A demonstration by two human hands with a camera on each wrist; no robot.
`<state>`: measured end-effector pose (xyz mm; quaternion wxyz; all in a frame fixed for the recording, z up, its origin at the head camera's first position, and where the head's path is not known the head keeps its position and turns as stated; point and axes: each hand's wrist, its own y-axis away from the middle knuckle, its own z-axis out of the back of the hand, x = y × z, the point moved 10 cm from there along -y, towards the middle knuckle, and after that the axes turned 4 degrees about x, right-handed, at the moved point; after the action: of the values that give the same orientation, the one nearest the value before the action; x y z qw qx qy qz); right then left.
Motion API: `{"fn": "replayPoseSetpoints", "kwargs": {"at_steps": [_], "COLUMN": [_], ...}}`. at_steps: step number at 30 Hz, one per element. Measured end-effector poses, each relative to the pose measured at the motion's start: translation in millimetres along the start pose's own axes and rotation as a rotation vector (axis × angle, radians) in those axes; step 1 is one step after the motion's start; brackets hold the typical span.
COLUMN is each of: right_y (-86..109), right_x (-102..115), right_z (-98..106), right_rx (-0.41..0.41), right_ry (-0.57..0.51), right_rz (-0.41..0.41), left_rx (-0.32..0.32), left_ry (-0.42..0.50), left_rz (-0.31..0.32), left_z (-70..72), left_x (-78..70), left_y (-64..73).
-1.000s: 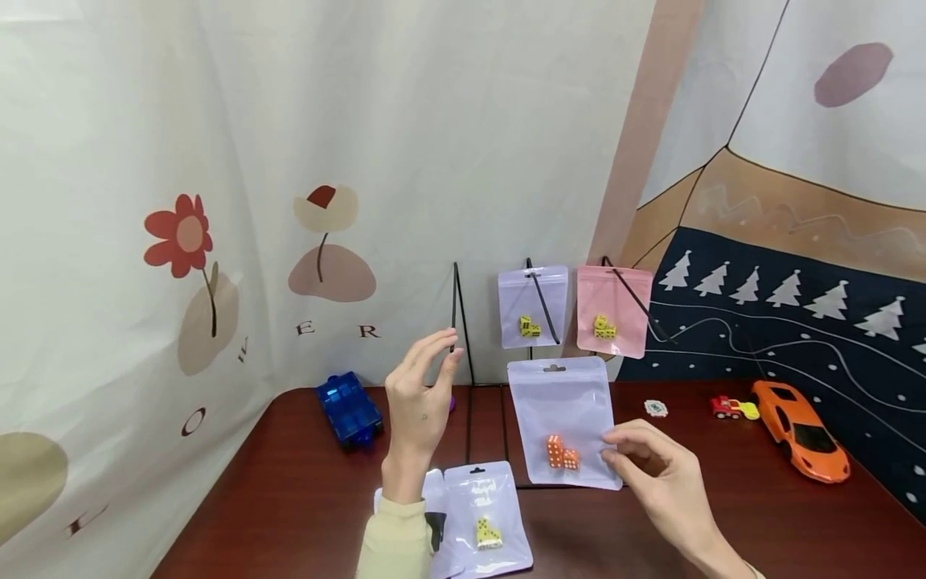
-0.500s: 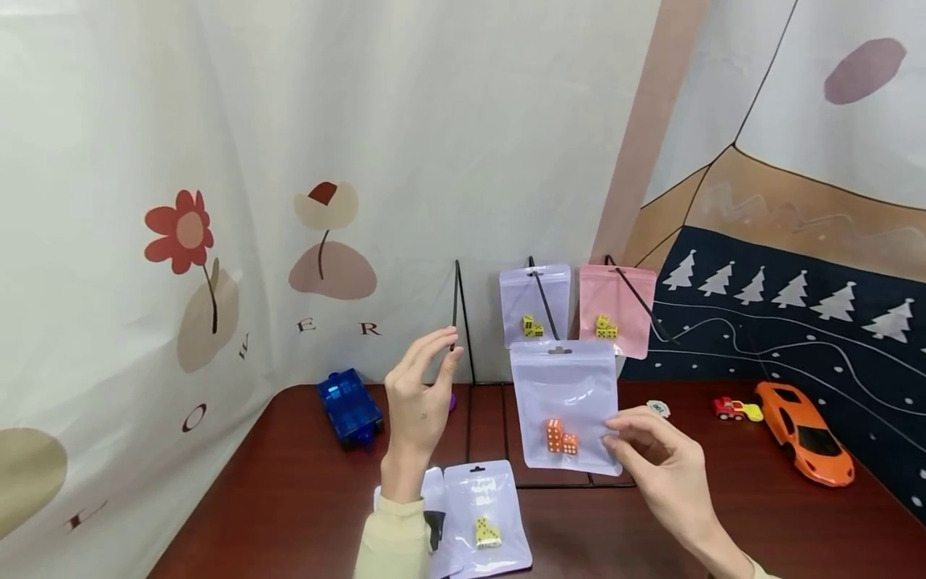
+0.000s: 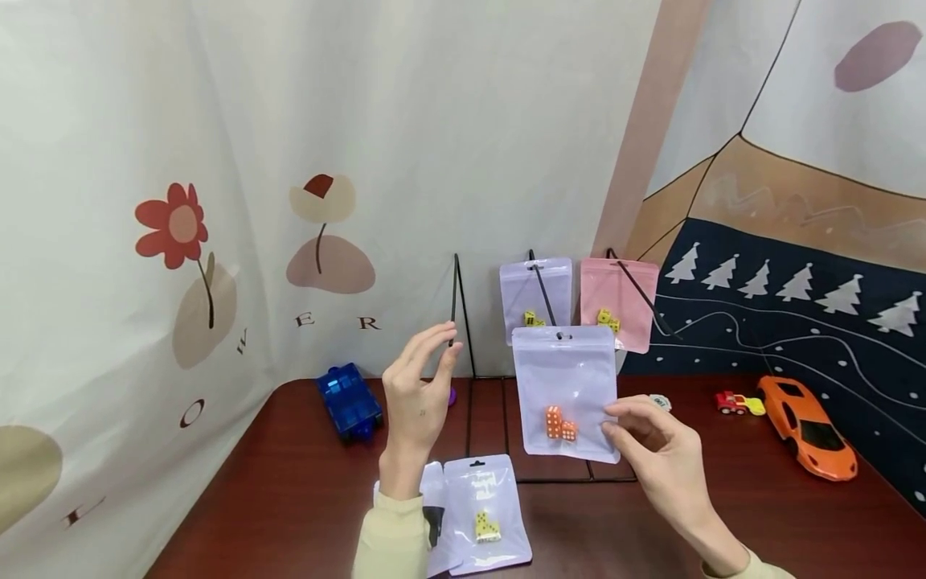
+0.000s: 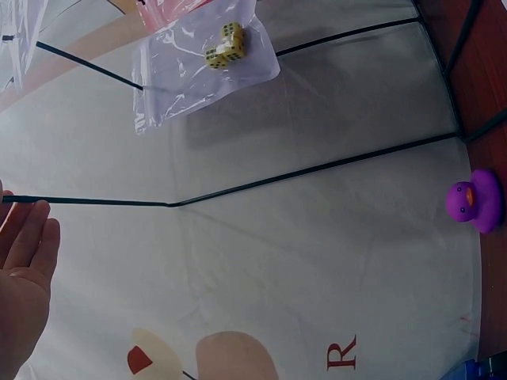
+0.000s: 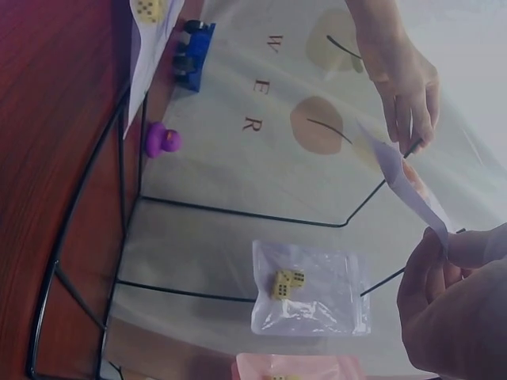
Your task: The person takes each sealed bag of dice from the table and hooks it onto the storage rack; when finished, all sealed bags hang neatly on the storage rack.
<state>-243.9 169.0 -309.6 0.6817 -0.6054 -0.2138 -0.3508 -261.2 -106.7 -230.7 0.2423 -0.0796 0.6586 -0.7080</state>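
Note:
My left hand (image 3: 415,402) pinches the tip of the left prong of a black wire display rack (image 4: 317,169). Between thumb and fingers, my right hand (image 3: 665,454) grips the lower right edge of a lilac zip bag (image 3: 567,370) with orange dice (image 3: 554,421) inside. That bag is upright, its hang hole right at the middle prong's tip in the head view. Farther back on the same prong hangs another lilac bag (image 5: 317,317) with yellow dice, partly hidden. A pink bag (image 3: 638,310) with yellow dice hangs on the right prong.
Lilac bags (image 3: 488,490) lie on the table in front, one holding yellow dice. At left is a blue toy vehicle (image 3: 350,402), with a purple rubber duck (image 4: 475,202) nearby. An orange toy car (image 3: 806,430), a small red-and-yellow toy truck (image 3: 738,404) and a white chip stand right.
My right hand has raised the bag of orange dice, so its top now overlaps the hanging lilac bag. The left hand stays on the prong tip.

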Motion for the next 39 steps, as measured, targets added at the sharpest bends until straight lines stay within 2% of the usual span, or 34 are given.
{"fn": "replayPoseSetpoints", "kwargs": {"at_steps": [6,15,25,34,39], "right_y": [-1.8,-6.6,-12.8,-22.3,-25.8], "right_x": [-4,-5,-11,-15,-19], "right_z": [0,-5,-5,-10,-11], "right_rx": [-0.025,0.003,-0.026,0.003,-0.013], "right_ry": [-0.008,0.003,-0.014,-0.035,-0.052], "right_rz": [-0.009,-0.010,-0.046,-0.038,-0.058], "left_rx": [0.002,0.006,0.005,0.006,0.006], "left_ry": [-0.004,-0.007,-0.008,-0.009,-0.013], "left_rz": [0.008,0.014,0.018,0.020,0.021], "left_z": [0.5,-1.2,-0.2,-0.4,-0.1], "left_x": [0.8,1.9,3.0,4.0,3.7], "left_y": [-1.3,0.6,0.4,1.0,0.9]}}
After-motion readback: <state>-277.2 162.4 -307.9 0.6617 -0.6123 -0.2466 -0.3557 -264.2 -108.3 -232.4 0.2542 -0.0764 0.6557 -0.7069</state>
